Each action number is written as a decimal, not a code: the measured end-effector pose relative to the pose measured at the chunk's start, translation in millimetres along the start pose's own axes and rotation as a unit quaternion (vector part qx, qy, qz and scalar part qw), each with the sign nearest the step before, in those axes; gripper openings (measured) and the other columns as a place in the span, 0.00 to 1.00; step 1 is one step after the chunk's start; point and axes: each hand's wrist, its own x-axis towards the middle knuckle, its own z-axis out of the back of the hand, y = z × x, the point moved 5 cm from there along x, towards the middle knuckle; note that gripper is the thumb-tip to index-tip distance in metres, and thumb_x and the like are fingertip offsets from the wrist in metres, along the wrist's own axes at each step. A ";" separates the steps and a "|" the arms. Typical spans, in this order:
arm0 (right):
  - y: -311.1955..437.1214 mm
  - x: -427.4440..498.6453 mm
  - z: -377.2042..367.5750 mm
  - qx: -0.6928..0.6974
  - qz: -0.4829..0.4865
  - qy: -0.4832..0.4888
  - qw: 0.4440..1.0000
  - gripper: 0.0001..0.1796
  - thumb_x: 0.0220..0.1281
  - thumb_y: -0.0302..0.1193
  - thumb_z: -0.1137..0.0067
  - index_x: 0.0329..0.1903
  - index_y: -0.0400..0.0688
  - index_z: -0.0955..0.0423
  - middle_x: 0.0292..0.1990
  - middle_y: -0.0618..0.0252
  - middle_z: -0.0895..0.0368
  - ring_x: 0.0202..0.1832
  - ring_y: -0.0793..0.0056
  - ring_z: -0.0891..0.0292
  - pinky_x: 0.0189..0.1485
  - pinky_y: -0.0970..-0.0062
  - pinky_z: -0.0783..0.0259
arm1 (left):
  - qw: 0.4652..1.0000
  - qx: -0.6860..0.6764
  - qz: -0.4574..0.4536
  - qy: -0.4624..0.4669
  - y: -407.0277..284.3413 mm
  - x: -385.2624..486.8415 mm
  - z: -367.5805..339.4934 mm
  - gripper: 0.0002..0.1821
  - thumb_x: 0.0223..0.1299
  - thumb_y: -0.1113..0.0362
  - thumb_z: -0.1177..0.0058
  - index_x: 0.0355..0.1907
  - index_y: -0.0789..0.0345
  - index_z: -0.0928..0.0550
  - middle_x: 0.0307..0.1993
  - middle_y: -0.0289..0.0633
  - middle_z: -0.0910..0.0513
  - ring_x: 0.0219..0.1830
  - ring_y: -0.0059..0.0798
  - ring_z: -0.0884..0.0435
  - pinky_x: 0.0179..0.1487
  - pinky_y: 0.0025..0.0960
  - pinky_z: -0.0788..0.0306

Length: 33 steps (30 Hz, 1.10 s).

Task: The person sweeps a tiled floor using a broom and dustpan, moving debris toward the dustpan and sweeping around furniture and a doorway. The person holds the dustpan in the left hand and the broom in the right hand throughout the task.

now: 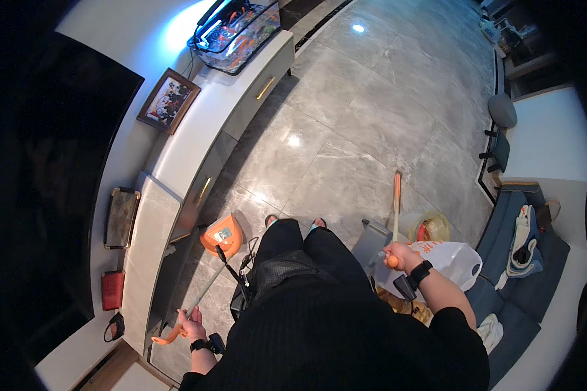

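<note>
My right hand (400, 256) is closed round the pale handle of a broom (396, 200), near its orange end knob. The broom reaches forward to the tiled floor, and its orange head is seen narrow, edge-on. At the lower left my left hand (191, 325) is at the upper part of a long dustpan handle (206, 288) with an orange hooked end; some of its fingers look extended, the thumb side is partly hidden. The orange dustpan (222, 235) rests on the floor beside the TV cabinet, left of my feet, with a label on it.
A long TV cabinet (195, 146) with a fish tank (239, 39) and a picture frame (169, 101) runs along the left. On the right are a grey bin (372, 239), a yellowish bag (433, 228), a white plastic bag (452, 264) and a blue sofa (501, 229). Stools stand beyond.
</note>
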 end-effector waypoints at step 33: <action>-67.8 -113.7 -198.7 -0.492 0.155 -0.022 0.856 0.09 0.43 0.25 0.45 0.18 0.32 0.33 0.12 0.62 0.32 0.11 0.75 0.35 0.12 0.73 0.39 | 0.996 0.064 0.059 0.009 -0.6 109.1 128.6 0.18 0.55 0.48 0.56 0.39 0.60 0.34 0.30 0.40 0.24 0.31 0.27 0.22 0.33 0.24 0.29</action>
